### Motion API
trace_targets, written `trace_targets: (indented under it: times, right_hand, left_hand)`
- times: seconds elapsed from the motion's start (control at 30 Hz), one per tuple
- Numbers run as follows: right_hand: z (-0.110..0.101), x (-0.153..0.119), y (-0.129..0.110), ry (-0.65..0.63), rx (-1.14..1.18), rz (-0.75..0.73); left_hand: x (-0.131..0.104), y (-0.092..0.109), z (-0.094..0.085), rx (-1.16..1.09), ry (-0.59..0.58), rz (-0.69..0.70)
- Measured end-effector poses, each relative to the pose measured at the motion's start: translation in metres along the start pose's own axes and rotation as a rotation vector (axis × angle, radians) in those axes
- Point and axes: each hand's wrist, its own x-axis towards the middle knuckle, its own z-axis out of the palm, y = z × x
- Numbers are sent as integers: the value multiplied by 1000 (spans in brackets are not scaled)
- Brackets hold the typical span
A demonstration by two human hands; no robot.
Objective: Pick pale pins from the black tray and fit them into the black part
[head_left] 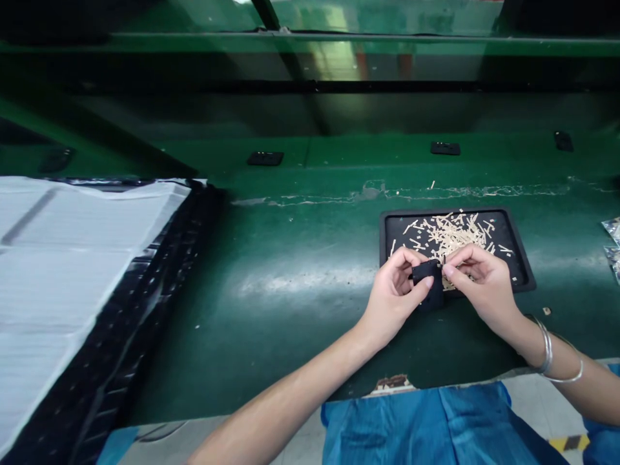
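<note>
My left hand (398, 286) is closed on a small flat black plastic part (429, 284), held tilted above the near side of a shallow black tray (520, 261). The thumb lies across its face. At the part's upper right corner, the thumb and fingers of my right hand (477, 278) are pinched together. Whatever they grip there is too small to make out. A loose pile of short pale strips (455, 232) lies in the tray just beyond both hands, partly hidden by them.
Flat black pieces (265, 158) lie apart along the back of the green table (290, 258). White sheets (72, 278) in a black-edged stack fill the left side. Shiny clear packets (613, 255) sit at the right edge. The table's front edge is chipped near my lap.
</note>
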Motion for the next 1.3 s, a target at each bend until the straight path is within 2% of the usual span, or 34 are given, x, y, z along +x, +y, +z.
trace_targets:
  times: [0.2, 0.33, 1.3]
  right_hand:
    - [-2, 4, 3, -63, 102, 80]
    - [-1, 5, 3, -61, 115, 105]
    - [-1, 5, 5, -35, 123, 122]
  left_hand:
    - [1, -2, -1, 17, 35, -10]
    - [1, -2, 0, 22, 39, -5]
    - [0, 0, 0, 19, 4, 5]
